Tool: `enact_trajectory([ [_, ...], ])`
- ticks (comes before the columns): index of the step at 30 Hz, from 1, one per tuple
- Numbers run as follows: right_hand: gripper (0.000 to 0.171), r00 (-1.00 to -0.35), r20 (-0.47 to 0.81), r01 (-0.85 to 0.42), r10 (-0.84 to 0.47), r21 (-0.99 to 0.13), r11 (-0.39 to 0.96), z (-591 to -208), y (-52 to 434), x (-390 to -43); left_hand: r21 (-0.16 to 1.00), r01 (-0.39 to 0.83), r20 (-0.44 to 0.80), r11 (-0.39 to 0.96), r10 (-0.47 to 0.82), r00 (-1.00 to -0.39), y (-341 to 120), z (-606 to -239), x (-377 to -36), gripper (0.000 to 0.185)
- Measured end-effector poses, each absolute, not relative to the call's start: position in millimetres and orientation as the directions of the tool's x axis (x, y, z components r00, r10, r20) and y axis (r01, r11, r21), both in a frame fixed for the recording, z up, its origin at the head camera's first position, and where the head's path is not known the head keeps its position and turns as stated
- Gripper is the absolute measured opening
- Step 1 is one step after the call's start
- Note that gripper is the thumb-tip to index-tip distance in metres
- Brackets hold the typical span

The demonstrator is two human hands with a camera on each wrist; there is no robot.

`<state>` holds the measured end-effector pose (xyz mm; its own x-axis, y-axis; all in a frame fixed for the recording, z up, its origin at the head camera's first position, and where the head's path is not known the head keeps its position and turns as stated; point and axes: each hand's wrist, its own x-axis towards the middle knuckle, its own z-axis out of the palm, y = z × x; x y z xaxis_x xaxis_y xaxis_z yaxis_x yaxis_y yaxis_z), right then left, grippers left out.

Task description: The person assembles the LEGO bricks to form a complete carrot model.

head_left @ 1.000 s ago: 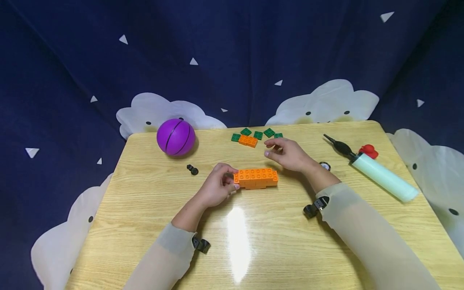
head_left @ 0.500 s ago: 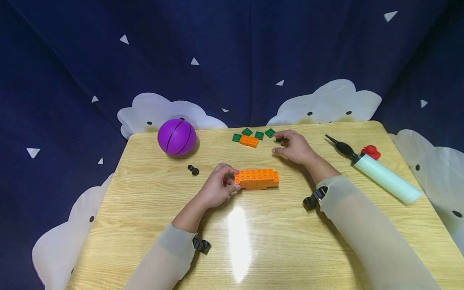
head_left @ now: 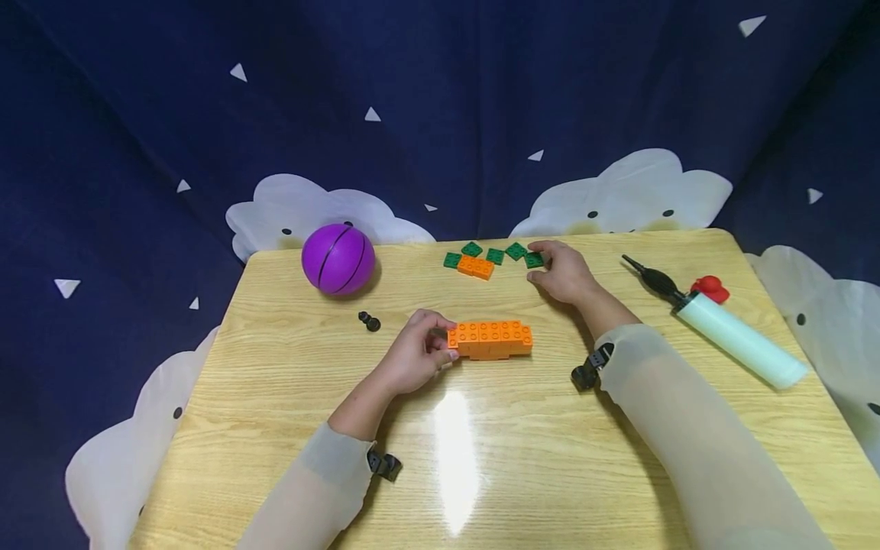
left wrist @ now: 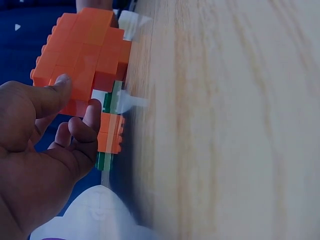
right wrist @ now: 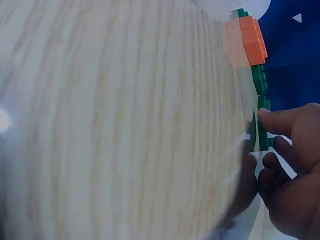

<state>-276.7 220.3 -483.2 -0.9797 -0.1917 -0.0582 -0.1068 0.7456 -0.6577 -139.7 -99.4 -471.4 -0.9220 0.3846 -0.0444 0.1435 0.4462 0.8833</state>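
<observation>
My left hand (head_left: 415, 353) grips the left end of a long block built of orange toy bricks (head_left: 491, 340), thumb in front and fingers behind. The left wrist view shows this orange block (left wrist: 82, 55) from its smooth side, the thumb flat against it. At the far side of the table, my right hand (head_left: 565, 273) is at a flat green brick (head_left: 534, 260), thumb and forefinger spread on either side of it. In the right wrist view the thumb tip overlaps the green brick (right wrist: 262, 134), and the other fingers are bent below it.
Several more green bricks (head_left: 495, 257) lie around two orange bricks (head_left: 475, 266) at the table's back edge. A purple ball (head_left: 338, 260) and a small black piece (head_left: 370, 321) are left. Right lie a hand pump (head_left: 739, 340) and a red item (head_left: 710, 289).
My right hand has moved back and slightly right, from above the middle to the rightmost green brick. My left hand keeps its grip on the orange block, which stays put.
</observation>
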Motion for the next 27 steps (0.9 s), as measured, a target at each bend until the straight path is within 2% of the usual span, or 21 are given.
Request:
enact_trajectory([
  [13, 0.042, -0.98, -0.087, -0.088, -0.18, -0.621, 0.779, -482.1, 215.5, -275.5, 0.885, 0.153, -0.037, 0.44, 0.394, -0.918, -98.9, -470.8, -140.0, 0.033],
  [27, 0.038, -0.975, -0.094, -0.098, -0.203, -0.635, 0.766, -479.1, 219.2, -261.6, 0.887, 0.141, -0.046, 0.44, 0.386, -0.921, -98.6, -469.7, -138.7, 0.033],
])
